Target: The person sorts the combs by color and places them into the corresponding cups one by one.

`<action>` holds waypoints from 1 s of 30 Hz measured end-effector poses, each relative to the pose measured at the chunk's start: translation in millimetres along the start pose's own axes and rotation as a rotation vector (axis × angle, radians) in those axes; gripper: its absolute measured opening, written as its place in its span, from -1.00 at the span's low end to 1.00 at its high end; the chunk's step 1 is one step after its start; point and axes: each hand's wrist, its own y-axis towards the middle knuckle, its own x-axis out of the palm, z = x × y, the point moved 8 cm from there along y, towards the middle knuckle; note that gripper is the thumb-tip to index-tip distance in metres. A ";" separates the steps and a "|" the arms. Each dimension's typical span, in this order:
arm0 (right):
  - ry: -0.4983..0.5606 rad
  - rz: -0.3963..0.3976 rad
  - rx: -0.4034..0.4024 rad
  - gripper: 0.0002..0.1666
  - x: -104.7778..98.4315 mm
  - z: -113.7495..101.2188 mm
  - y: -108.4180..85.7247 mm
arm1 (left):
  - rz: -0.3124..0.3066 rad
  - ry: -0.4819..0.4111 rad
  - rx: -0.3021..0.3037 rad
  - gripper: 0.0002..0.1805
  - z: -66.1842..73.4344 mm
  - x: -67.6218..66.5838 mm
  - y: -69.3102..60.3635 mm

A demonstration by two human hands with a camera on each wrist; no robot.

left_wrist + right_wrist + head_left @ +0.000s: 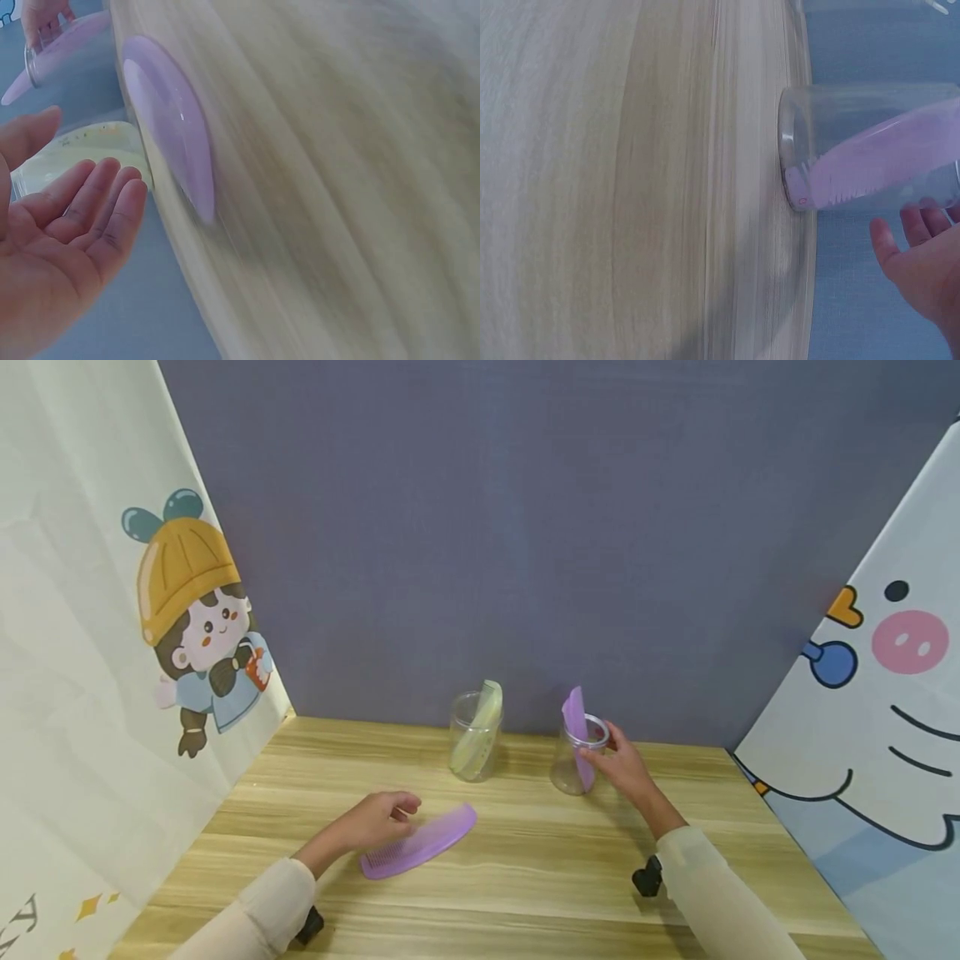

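A purple comb (444,837) lies on the wooden table beneath my left hand (384,821). That hand hovers palm inward with loosely bent fingers, and nothing is in it. At the right, a second purple comb (885,159) leans inside a clear jar (847,96), its upper end sticking out past the rim. My right hand (617,766) holds the jar near its rim, thumb in front and fingers at the far side; the right wrist view shows the jar's base at the tabletop. A pale yellow-green comb (480,735) slants in another clear jar (459,710).
The wooden table (525,893) meets a dark blue-grey backdrop (480,543) just behind the two jars. White cartoon-printed panels stand at the left (67,635) and right (862,760).
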 end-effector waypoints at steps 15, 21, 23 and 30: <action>0.062 -0.012 0.026 -0.07 0.8 -20.7 -5.7 | -0.016 0.053 -0.022 -0.44 -13.8 0.3 -18.6; 0.047 -0.022 0.024 -0.09 -0.1 -40.7 -16.8 | -0.006 0.103 -0.007 -0.42 -12.6 1.0 -24.0; 0.047 -0.021 0.024 -0.09 0.0 -40.5 -17.0 | -0.002 0.126 -0.001 -0.43 -12.9 1.6 -25.7; 0.036 -0.018 0.036 -0.03 1.8 -13.2 -3.3 | -0.010 0.139 -0.016 -0.42 -13.7 4.0 -33.2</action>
